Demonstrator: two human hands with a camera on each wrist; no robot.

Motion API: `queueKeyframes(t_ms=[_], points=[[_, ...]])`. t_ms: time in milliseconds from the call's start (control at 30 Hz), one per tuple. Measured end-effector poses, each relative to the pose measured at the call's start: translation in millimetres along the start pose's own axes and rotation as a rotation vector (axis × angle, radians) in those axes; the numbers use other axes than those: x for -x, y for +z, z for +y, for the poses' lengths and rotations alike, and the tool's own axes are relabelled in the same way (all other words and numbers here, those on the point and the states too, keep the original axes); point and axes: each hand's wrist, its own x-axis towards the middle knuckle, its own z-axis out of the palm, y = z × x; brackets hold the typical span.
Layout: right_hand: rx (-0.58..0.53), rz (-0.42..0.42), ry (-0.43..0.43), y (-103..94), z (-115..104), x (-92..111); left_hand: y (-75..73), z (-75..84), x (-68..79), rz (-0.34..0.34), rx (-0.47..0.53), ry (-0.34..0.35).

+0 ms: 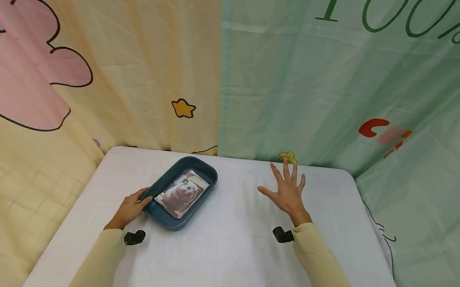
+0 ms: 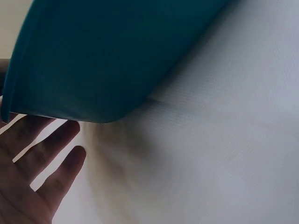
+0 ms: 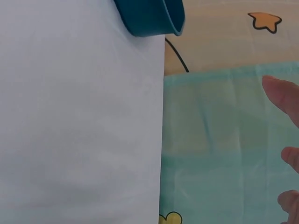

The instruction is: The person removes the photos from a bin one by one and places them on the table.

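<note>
A dark blue oval-cornered tray (image 1: pixel 171 223) sits at an angle left of centre toward the back of the white table. Inside it lie picture cards (image 1: pixel 183 194), the top one printed with a pale furry animal. My left hand (image 1: pixel 129 208) pinches the tray's near left rim, thumb over the edge and fingers beneath. In the left wrist view the tray's side wall (image 2: pixel 107 56) rises from the tablecloth, with several fingers spread under the rim. My right hand (image 1: pixel 287 193) hovers over the table's right side, fingers spread wide, holding nothing. Its fingertips show at the right wrist view's edge.
The white-covered table (image 1: pixel 218 262) has rounded far corners. Behind it hangs a yellow and green printed curtain (image 1: pixel 286 75), which also runs along both sides. Black camera mounts (image 1: pixel 283 235) sit at the wrists.
</note>
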Motion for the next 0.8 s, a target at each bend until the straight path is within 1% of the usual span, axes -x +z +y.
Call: queueKeyframes(t_ms=[100, 167, 233, 367, 467, 633, 800], points=[[0.0, 0.004, -0.001, 0.9, 0.9, -0.8, 1.9, -1.5, 0.2, 0.014, 0.027, -0.001], [-0.004, 0.003, 0.0, 1.5, 1.2, -0.9, 3.1, -2.1, -0.4, 0.009, 0.077, -0.014], [-0.006, -0.004, 0.005, 2.3, 2.3, -0.5, 4.5, -2.8, -1.5, -0.012, 0.159, -0.04], [-0.012, -0.02, 0.014, 4.1, 3.6, 0.1, 5.9, -4.1, -2.5, -0.065, 0.361, -0.09], [-0.015, -0.021, 0.016, 5.3, 5.0, -0.5, 5.5, -3.8, -1.5, -0.08, 0.456, -0.1], [-0.03, -0.034, 0.014, 5.2, 5.6, -0.2, 5.8, -2.7, 2.1, -0.08, 0.506, -0.11], [-0.042, -0.038, 0.013, 4.1, 3.8, 0.1, 8.0, -4.4, 3.8, -0.086, 0.518, -0.106]])
